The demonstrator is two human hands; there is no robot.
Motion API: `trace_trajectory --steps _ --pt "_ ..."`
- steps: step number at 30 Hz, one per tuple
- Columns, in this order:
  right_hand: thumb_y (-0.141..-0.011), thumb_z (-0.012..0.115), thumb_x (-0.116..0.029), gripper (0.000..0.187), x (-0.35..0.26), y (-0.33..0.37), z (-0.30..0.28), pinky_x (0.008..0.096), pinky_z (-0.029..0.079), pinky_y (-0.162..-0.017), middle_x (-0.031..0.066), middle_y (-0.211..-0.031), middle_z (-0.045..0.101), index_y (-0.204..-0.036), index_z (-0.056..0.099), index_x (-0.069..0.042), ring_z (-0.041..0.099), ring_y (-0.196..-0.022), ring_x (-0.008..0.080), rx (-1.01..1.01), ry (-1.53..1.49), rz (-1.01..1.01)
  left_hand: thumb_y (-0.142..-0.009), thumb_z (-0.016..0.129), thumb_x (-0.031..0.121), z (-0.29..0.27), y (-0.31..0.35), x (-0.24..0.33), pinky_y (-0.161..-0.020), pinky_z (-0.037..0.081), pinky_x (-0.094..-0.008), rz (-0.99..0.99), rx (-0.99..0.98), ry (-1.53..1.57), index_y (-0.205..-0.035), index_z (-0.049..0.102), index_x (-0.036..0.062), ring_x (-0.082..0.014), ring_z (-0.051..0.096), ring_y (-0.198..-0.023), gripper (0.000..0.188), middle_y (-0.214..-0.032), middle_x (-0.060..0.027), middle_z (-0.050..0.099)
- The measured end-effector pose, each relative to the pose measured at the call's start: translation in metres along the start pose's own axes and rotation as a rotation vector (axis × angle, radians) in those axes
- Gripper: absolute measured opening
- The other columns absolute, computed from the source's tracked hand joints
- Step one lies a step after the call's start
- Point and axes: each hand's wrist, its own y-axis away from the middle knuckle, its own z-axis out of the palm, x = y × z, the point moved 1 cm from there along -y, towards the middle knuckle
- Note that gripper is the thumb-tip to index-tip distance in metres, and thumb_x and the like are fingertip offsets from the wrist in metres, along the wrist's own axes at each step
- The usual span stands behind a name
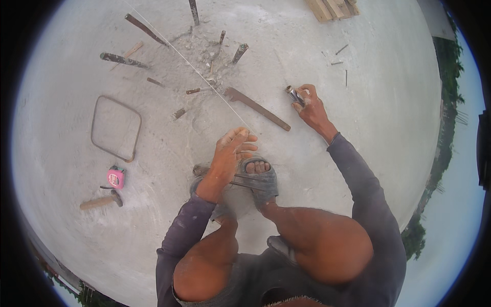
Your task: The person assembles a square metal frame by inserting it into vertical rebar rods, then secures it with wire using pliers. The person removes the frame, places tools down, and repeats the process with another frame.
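My left hand is raised over my sandalled feet, its thumb and forefinger pinched on a thin white string. The string runs taut from those fingertips up and left, past the rebar stubs. Out to the right, my right hand is closed around a short, shiny metal cylinder; its exact kind cannot be made out. Between the hands, a rusty flat bar with a notched end lies on the concrete.
Several upright rebar stubs stick out around broken concrete. At left lie a bent square stirrup, a pink tape measure and a hammer. Nails and wood blocks lie at the far right.
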Motion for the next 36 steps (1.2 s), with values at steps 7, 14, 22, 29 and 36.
trace_trajectory --steps 7,14,22,29,36 --pt "-0.075 0.070 -0.009 0.050 0.019 -0.011 -0.078 0.0367 0.054 -0.081 0.0107 -0.121 0.059 -0.123 0.061 0.000 0.067 -0.098 0.0271 -0.076 -0.173 0.236 -0.102 0.058 0.033 -0.014 0.077 0.007 -0.078 0.054 -0.0284 -0.096 0.274 -0.016 -0.120 0.059 0.0025 -0.0168 0.066 -0.089 0.035 -0.107 -0.0115 0.067" --pt "-0.082 0.068 0.005 0.039 -0.021 0.085 -0.144 0.0340 0.050 -0.085 0.0008 -0.097 0.061 -0.117 0.060 -0.011 0.060 -0.090 0.0161 -0.156 -0.453 0.187 -0.101 0.060 0.032 0.023 0.163 0.055 -0.077 0.053 -0.0278 -0.089 0.333 -0.024 -0.116 0.059 0.0038 -0.0165 0.066 -0.088 0.032 -0.106 -0.0111 0.067" --pt "-0.089 0.068 -0.001 0.023 -0.151 0.153 -0.248 0.0352 0.048 -0.083 0.0053 -0.121 0.053 -0.103 0.053 -0.009 0.056 -0.096 0.0195 -0.289 -0.424 0.015 -0.091 0.069 0.031 0.115 0.221 0.075 -0.091 0.050 -0.0375 -0.122 0.239 -0.230 -0.133 0.054 -0.0021 -0.0255 0.063 -0.109 0.056 -0.123 -0.0164 0.063" --pt "-0.093 0.062 -0.015 0.038 -0.315 0.115 -0.349 0.0434 0.051 -0.088 0.0185 -0.132 0.050 -0.124 0.053 0.004 0.065 -0.102 0.0337 -0.525 -0.329 0.163 -0.095 0.069 0.037 0.267 0.258 0.086 -0.101 0.049 -0.0457 0.111 -0.003 0.165 -0.140 0.043 -0.0015 -0.0290 0.058 -0.123 0.065 -0.130 -0.0205 0.058" --pt "-0.098 0.061 -0.027 0.045 -0.333 0.117 -0.403 0.0391 0.052 -0.089 0.0201 -0.136 0.051 -0.132 0.057 0.003 0.065 -0.102 0.0278 -0.371 -0.329 0.250 -0.101 0.062 0.041 0.277 0.259 0.147 -0.048 0.045 -0.0265 -0.052 0.176 0.449 -0.098 0.045 0.0068 -0.0097 0.050 -0.055 0.038 -0.069 0.0009 0.047"
